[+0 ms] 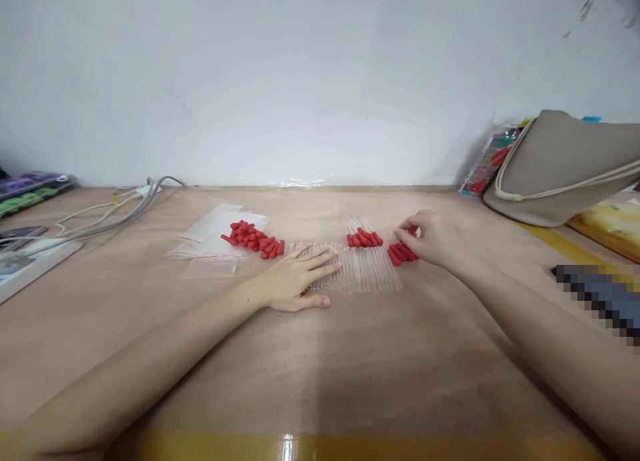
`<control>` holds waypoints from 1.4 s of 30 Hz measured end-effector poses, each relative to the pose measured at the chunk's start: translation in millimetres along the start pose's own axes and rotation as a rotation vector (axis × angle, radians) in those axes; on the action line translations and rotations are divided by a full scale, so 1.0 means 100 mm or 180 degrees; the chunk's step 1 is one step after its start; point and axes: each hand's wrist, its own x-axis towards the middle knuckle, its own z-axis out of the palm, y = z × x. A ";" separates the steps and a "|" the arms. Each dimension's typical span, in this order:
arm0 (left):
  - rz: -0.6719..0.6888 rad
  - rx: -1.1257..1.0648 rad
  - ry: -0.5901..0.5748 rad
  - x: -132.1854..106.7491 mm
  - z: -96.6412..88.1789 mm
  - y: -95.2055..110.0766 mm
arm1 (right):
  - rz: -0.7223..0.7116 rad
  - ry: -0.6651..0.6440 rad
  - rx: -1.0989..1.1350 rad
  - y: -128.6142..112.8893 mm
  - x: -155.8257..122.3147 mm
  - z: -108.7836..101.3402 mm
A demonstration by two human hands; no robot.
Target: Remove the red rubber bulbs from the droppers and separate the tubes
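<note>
My left hand (300,277) lies flat with fingers spread over a row of clear glass dropper tubes (373,271) on the table. Past its fingertips, several droppers with red rubber bulbs (364,238) lie with their thin tips pointing to the wall. To the right is a small group of loose red bulbs (401,253). Right beside them, my right hand (425,237) has its thumb and fingers pinched together; whatever may be between them is too small to make out. Left of my left hand, a heap of red bulbs (250,237) rests partly on clear plastic bags (210,231).
Grey and white cables (115,214) run to a power strip (40,267) at the left. On the right stand a grey drawstring bag (560,167) and a colourful packet (490,161). A dark, pixelated object (600,301) lies near my right forearm. A wall (300,81) closes the back.
</note>
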 end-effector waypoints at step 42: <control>0.0095 0.0808 0.2137 0.08 0.27 0.28 | -0.2109 0.0957 0.0398 -0.58 -0.60 0.44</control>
